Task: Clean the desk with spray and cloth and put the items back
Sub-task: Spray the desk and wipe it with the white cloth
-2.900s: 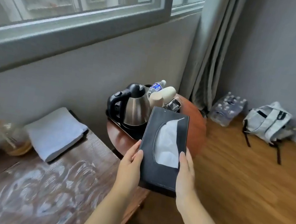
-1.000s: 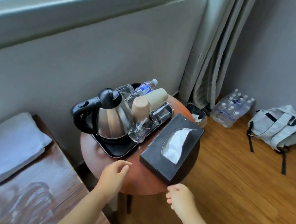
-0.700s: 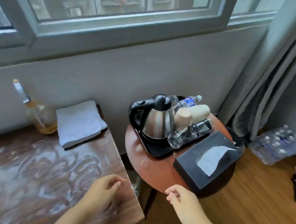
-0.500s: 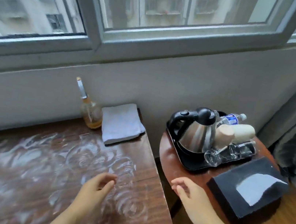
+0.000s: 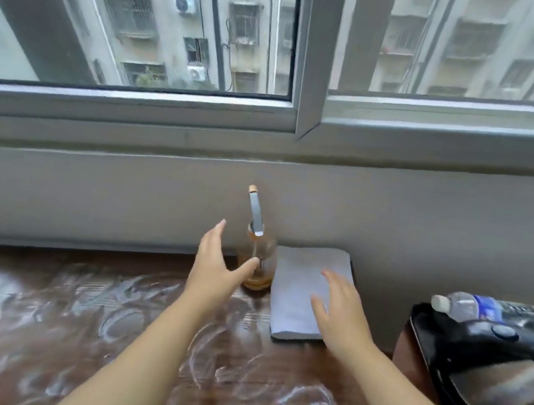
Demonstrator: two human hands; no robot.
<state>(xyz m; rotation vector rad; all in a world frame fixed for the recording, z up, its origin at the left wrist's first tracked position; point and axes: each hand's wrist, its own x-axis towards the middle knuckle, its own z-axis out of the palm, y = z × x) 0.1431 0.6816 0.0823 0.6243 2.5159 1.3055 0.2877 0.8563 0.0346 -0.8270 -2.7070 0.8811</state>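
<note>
Both hands spread and holding nothing: left grip (image 5: 218,264) nears the fragile, likely slippery glass bottle (image 5: 258,263)—take its belly; right grip (image 5: 337,303) hovers over the soft folded cloth (image 5: 298,283).

left hand (image 5: 214,269) spread, right hand (image 5: 339,312) spread

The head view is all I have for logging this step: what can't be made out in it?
- Kettle: blurred, cut by the right edge.
- Water bottle: label blurred, unreadable.
- Spray bottle: partly behind the left hand; contact unclear.
- Cloth: near corner under the right hand.
- Desk: cut by the bottom edge.
</note>
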